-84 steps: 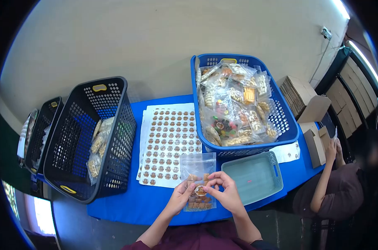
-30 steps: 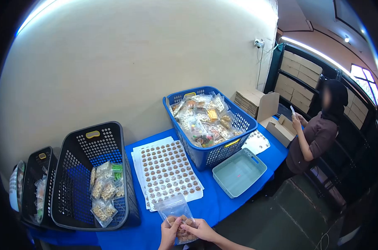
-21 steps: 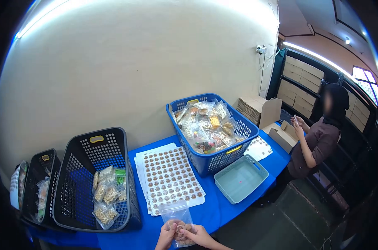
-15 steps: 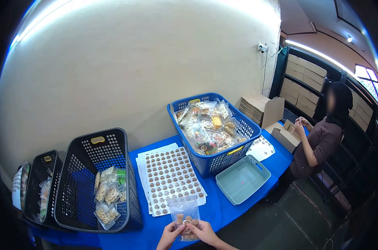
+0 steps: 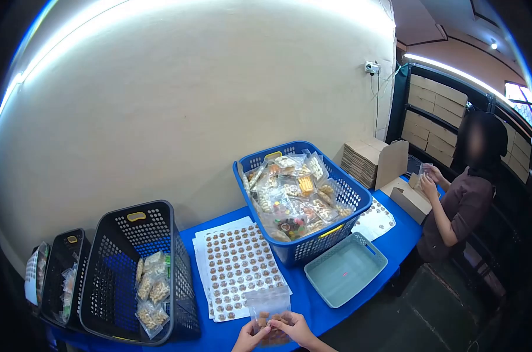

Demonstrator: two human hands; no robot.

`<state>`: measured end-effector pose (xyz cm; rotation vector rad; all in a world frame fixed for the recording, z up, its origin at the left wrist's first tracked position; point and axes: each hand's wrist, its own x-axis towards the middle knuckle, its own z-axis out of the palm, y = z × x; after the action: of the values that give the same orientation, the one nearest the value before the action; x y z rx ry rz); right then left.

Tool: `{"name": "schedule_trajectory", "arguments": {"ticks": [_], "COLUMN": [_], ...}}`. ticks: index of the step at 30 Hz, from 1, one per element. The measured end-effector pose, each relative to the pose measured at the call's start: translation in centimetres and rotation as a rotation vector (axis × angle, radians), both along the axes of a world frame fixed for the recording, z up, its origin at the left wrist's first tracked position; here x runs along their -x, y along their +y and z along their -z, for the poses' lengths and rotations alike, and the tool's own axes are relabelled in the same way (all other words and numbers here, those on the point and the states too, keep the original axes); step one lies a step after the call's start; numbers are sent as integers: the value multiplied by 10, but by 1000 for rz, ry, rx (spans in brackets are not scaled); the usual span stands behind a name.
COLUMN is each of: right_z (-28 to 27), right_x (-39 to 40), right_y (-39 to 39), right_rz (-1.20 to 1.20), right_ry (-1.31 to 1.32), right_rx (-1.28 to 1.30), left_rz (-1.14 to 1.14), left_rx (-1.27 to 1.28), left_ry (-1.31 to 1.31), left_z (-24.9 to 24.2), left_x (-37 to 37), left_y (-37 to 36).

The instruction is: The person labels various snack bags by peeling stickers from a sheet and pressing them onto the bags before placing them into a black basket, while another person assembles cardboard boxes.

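Pinching clear snack pouch [image 5: 270, 314]: left hand [image 5: 249, 338] fingers, right hand [image 5: 294, 329] fingers; above blue table [image 5: 313, 305].

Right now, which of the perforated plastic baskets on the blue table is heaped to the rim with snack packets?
The blue perforated basket right of the sticker sheets; the black baskets hold only a few packets.

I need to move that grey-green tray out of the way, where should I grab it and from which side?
Take the grey-green tray by its short end with the blue handle, or by its raised rim. Probably come from the table's front edge, since the blue basket crowds its far side.
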<state>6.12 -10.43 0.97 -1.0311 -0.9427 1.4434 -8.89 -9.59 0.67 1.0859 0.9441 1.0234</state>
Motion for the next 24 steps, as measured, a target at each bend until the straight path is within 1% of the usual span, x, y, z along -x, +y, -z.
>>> {"name": "schedule_trajectory", "arguments": {"ticks": [3, 5, 6, 9, 12, 15, 18, 21, 24], "right_z": [3, 13, 8, -14, 4, -1, -17, -18, -30], "right_x": [-19, -31, -35, -55, -74, -76, -88, -92, -104], "right_y": [6, 11, 14, 19, 31, 37, 43, 49, 53], "right_rz": [-22, -17, -13, -52, -118, 36, 17, 19, -54], "right_ry": [-30, -2, 14, 60, 159, 151, 110, -49, 16], "right_rx": [8, 11, 11, 188, 141, 59, -50, -186, -30], "left_rz": [9, -21, -34, 29, 32, 34, -45, -36, -60], "left_rx": [132, 95, 75, 28, 46, -11, -59, -92, -158], "left_ry": [142, 109, 93, 12, -25, 73, 14, 197, 149], "left_z": [-12, -10, -9, -3, -12, -26, -28, -36, -25], "left_x": [-21, -39, -46, -58, -74, -84, -92, -96, -103], "left_y": [5, 9, 12, 24, 29, 34, 42, 47, 50]}}
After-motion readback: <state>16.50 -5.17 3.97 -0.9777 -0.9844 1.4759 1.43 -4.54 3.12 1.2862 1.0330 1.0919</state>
